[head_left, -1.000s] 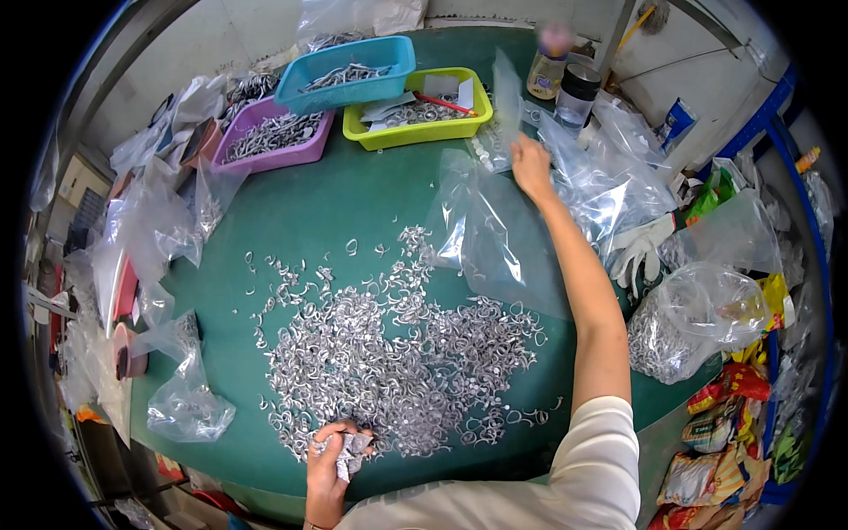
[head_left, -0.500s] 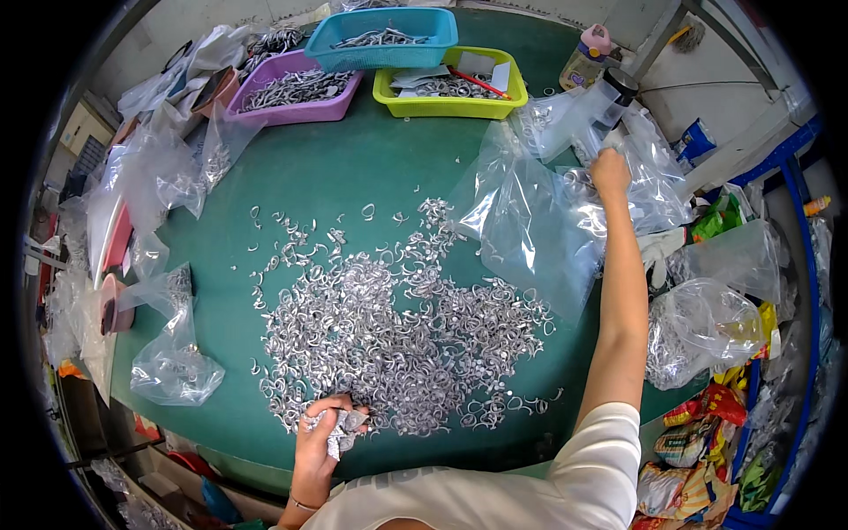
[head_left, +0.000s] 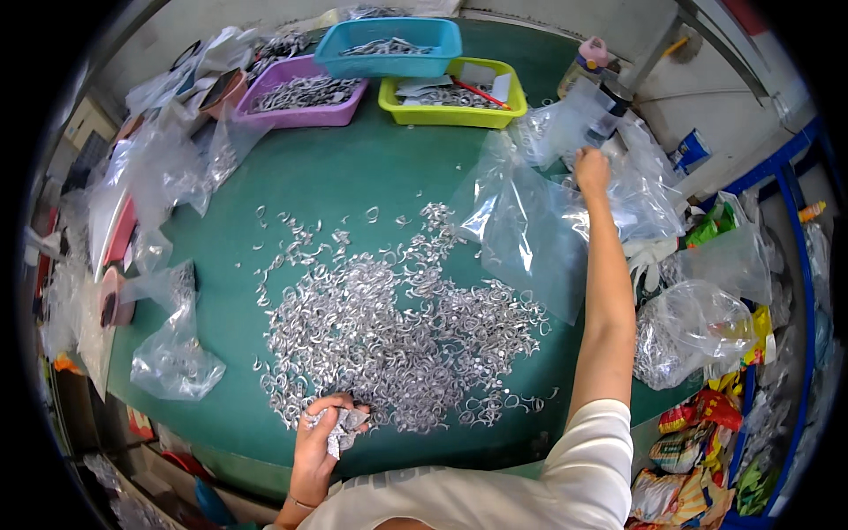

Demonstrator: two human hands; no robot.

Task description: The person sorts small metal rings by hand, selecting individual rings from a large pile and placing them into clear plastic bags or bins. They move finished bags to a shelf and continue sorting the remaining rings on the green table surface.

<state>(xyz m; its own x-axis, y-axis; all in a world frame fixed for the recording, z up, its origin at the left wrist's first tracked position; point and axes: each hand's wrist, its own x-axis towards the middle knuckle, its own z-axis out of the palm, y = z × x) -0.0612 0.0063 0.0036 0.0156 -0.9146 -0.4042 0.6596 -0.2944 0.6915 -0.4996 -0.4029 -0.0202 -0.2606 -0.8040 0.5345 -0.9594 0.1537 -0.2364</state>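
Note:
A broad heap of small silvery metal rings point(head_left: 389, 340) lies loose on the green table. At the heap's near edge, my left hand point(head_left: 311, 446) is closed around a crumpled silvery-white wad point(head_left: 343, 431), whose material I cannot make out. My right arm stretches to the far right, where my right hand point(head_left: 593, 173) is closed among clear plastic bags point(head_left: 521, 212). Its fingertips are hidden, so whatever it grips does not show. Just beyond that hand lies a dark-lidded clear bottle point(head_left: 609, 115).
Purple point(head_left: 352, 113), blue point(head_left: 389, 64) and yellow-green baskets point(head_left: 442, 115) of metal pieces stand at the back. A pink-lidded bottle point(head_left: 585, 66) is at far right. Knotted clear bags point(head_left: 177, 371) lie left; another filled bag point(head_left: 693, 336) and a white glove point(head_left: 649, 261) lie right.
My right hand has shifted slightly left among the plastic bags, still closed. My left hand keeps its hold on the wad, and the whole view has tilted a little.

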